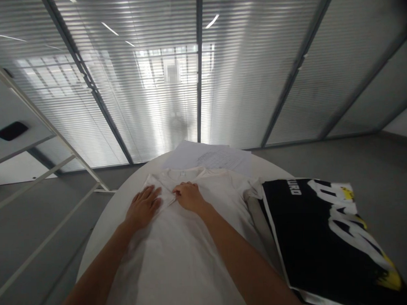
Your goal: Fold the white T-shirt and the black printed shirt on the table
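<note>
I'm monitoring remotely: left hand (143,210) lying flat, fingers slightly spread, probably bracing white shirt (183,257); right hand (189,197) pinching its fabric.

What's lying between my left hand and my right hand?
A creased stretch of the white shirt lies between your left hand and right hand, as the head view shows.

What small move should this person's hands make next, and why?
Probably draw the right hand gently rightward to ease the white shirt flat: that hand's curled fingers seem to pinch the shirt, which looks creased between the hands, while the left hand lies spread on it.
</note>
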Available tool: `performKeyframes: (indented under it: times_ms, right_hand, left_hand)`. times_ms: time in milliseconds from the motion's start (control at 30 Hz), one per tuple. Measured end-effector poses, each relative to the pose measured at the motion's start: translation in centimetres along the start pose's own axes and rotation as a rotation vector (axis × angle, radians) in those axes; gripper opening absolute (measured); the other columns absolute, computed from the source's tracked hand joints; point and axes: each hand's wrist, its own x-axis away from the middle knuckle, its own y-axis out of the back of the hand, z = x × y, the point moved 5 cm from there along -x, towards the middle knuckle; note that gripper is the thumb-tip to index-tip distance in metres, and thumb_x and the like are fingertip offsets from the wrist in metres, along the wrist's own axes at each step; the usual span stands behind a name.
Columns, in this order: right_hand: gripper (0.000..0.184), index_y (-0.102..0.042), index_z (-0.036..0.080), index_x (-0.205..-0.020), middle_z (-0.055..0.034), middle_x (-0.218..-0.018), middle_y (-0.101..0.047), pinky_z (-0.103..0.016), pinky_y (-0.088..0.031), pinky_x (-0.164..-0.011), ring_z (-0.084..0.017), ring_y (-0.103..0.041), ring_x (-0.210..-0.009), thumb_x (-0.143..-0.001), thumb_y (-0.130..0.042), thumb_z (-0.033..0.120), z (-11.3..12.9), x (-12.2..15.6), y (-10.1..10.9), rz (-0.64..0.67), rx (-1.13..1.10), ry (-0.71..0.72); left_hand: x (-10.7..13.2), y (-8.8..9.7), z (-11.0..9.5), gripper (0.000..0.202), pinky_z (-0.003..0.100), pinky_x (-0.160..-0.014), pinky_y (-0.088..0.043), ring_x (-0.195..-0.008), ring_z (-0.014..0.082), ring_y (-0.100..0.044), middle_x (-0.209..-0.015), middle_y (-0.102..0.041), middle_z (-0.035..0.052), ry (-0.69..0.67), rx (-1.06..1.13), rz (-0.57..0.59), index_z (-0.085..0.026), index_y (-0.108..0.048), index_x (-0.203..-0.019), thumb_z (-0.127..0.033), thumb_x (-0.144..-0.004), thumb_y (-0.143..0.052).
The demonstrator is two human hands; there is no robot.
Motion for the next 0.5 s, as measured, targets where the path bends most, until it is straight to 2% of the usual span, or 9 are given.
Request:
performKeyframes:
  times_ms: [133,233,333,433,500]
  right_hand:
    - [0.030,-0.069,0.028,-0.107,-0.0060,-0.110,-0.067,-0.041,-0.036,-0.092,-0.024,-0.057,-0.106,-0.089,-0.044,0.029,-3.5,0.1,3.0,-0.009,0.080,-0.175]
    - [0.034,-0.066,0.025,-0.113,-0.0107,-0.118,-0.063,-0.046,-0.038,-0.093,-0.029,-0.055,-0.112,-0.090,-0.042,0.031,-7.5,0.6,6.4,-0.031,0.169,-0.426]
    - [0.041,-0.059,0.019,-0.126,-0.0164,-0.129,-0.056,-0.048,-0.039,-0.095,-0.032,-0.051,-0.120,-0.089,-0.043,0.029,-11.5,1.5,9.9,0.008,0.265,-0.686]
    - [0.045,-0.058,0.011,-0.128,-0.0229,-0.129,-0.055,-0.052,-0.038,-0.095,-0.037,-0.050,-0.122,-0.087,-0.049,0.027,-14.5,2.5,13.5,0.029,0.338,-0.806]
    - [0.042,-0.062,0.010,-0.122,-0.0246,-0.124,-0.058,-0.054,-0.039,-0.092,-0.039,-0.052,-0.119,-0.085,-0.054,0.028,-15.6,3.4,15.5,0.028,0.371,-0.817]
  left_hand:
    - [0.6,-0.7,1.1,0.055,0.051,-0.112,-0.030,-0.141,0.0272,-0.031,-0.154,-0.035,0.0067,-0.009,-0.004,0.007,-0.030,-0.039,-0.146,-0.051,-0.096,-0.030]
    - [0.6,-0.7,1.5,0.054,0.050,-0.111,-0.032,-0.141,0.0269,-0.032,-0.152,-0.037,0.0062,-0.014,0.004,-0.016,-0.031,-0.041,-0.145,-0.050,-0.095,-0.034]
    - [0.5,-0.7,1.5,0.052,0.050,-0.111,-0.033,-0.140,0.0271,-0.034,-0.151,-0.039,0.0061,-0.017,0.019,-0.052,-0.031,-0.044,-0.143,-0.049,-0.095,-0.037]
    - [0.5,-0.7,1.5,0.051,0.050,-0.111,-0.034,-0.139,0.0277,-0.036,-0.149,-0.042,0.0068,-0.016,0.032,-0.062,-0.029,-0.047,-0.141,-0.048,-0.094,-0.038]
    - [0.5,-0.6,1.4,0.050,0.051,-0.110,-0.034,-0.139,0.0283,-0.036,-0.149,-0.043,0.0071,-0.013,0.038,-0.057,-0.028,-0.048,-0.140,-0.047,-0.094,-0.039]
